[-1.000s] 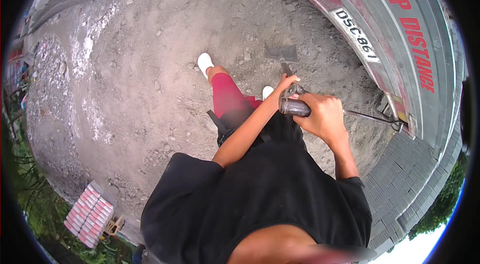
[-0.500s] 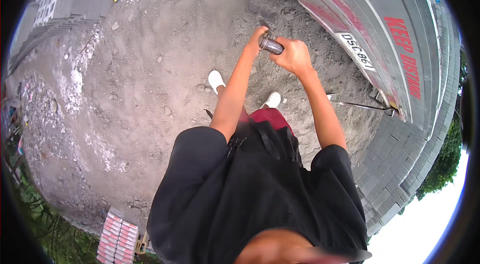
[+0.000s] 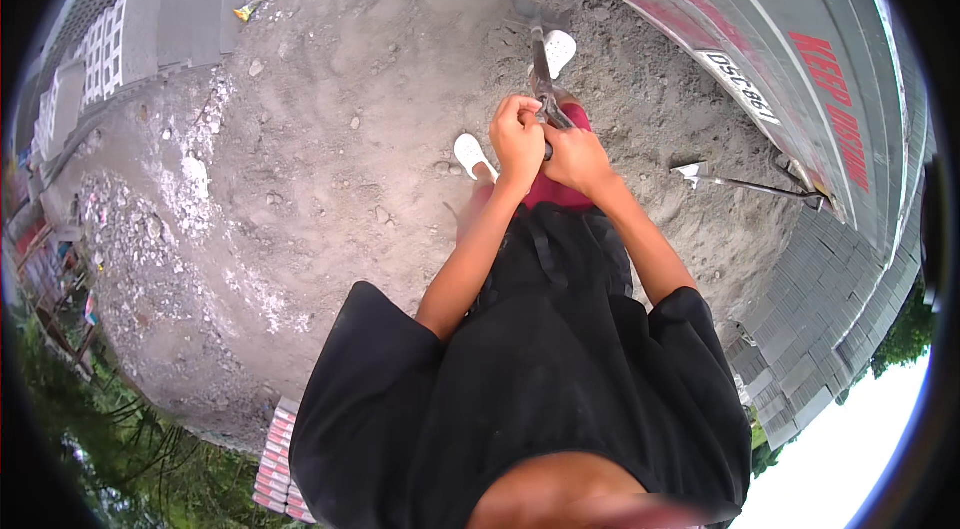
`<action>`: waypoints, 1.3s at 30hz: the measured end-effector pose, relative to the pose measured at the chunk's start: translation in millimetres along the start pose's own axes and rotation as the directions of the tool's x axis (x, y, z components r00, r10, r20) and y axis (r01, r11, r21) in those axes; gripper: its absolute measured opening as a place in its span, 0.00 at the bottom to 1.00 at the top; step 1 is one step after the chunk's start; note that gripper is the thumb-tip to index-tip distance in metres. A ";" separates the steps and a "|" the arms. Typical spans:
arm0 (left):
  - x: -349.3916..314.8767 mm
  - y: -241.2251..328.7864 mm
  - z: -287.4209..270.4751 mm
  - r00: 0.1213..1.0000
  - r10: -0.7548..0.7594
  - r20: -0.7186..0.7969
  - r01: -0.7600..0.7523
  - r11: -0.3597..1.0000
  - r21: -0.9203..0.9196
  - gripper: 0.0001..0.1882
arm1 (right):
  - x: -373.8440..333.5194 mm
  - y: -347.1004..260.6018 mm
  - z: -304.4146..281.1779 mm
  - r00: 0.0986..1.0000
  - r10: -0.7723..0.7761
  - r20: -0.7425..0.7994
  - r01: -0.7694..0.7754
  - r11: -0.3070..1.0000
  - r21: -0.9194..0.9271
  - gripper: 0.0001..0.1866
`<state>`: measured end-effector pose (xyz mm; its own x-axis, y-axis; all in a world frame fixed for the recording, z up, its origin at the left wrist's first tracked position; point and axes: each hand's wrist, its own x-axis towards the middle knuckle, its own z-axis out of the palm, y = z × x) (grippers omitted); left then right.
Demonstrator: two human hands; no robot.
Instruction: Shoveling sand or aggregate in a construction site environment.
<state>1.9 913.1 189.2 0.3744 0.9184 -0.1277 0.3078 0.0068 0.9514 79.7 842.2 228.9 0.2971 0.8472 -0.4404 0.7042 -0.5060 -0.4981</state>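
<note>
My left hand (image 3: 516, 133) and my right hand (image 3: 573, 157) are both closed around the top of a long tool handle (image 3: 541, 69), side by side and touching. The handle runs forward from my hands to a dark metal blade (image 3: 525, 11) resting in grey sand (image 3: 380, 99). One white shoe (image 3: 558, 50) sits beside the handle close to the blade. The other white shoe (image 3: 469, 153) is planted nearer, left of my hands. Red shorts (image 3: 556, 191) show below my hands.
A grey truck body (image 3: 760, 39) with a red stripe bounds the sand at right. A second shovel (image 3: 745, 187) lies near it. Grey concrete blocks stand stacked at upper left (image 3: 135, 29) and lower right (image 3: 840, 279). Red bricks (image 3: 278, 459) are stacked at bottom left, by rubble and greenery.
My hands and the handle have moved from the right by the truck to straight ahead. One white shoe now sits forward beside the blade. The view has tilted further forward.
</note>
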 end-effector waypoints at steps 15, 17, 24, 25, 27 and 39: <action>123.3 -198.1 -14.2 0.978 -0.007 -0.208 0.047 0.981 0.189 0.04 | 213.3 22.0 117.0 0.982 -0.184 0.031 0.181 0.980 0.079 0.19; 117.2 -187.8 -7.8 0.964 -0.104 -0.245 0.151 0.972 0.180 0.06 | 159.5 30.8 154.7 0.979 -0.134 0.155 0.118 0.987 0.113 0.19; 119.5 -198.8 -23.4 0.968 -0.185 -0.170 0.228 0.930 0.288 0.09 | 175.4 39.1 156.6 0.940 -0.220 0.259 0.155 0.955 0.252 0.26; 117.2 -200.7 -26.4 0.959 -0.229 -0.165 0.272 0.906 0.324 0.09 | 175.1 39.1 157.9 0.923 -0.245 0.296 0.163 0.948 0.275 0.27; 99.5 -201.8 -34.8 0.948 -0.282 -0.150 0.319 0.865 0.388 0.10 | 172.8 43.9 160.1 0.859 -0.365 0.358 0.267 0.917 0.295 0.29; 128.2 -228.4 -40.6 0.935 -0.335 -0.114 0.343 0.780 0.524 0.15 | 129.8 78.8 113.7 0.924 0.049 0.379 -0.300 0.708 0.640 0.20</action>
<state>-55.9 1045.3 -33.1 0.1469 0.9018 -0.4063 0.8265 0.1137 0.5513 100.5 893.9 47.5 0.0649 0.6967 -0.7144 -0.0031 -0.7158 -0.6983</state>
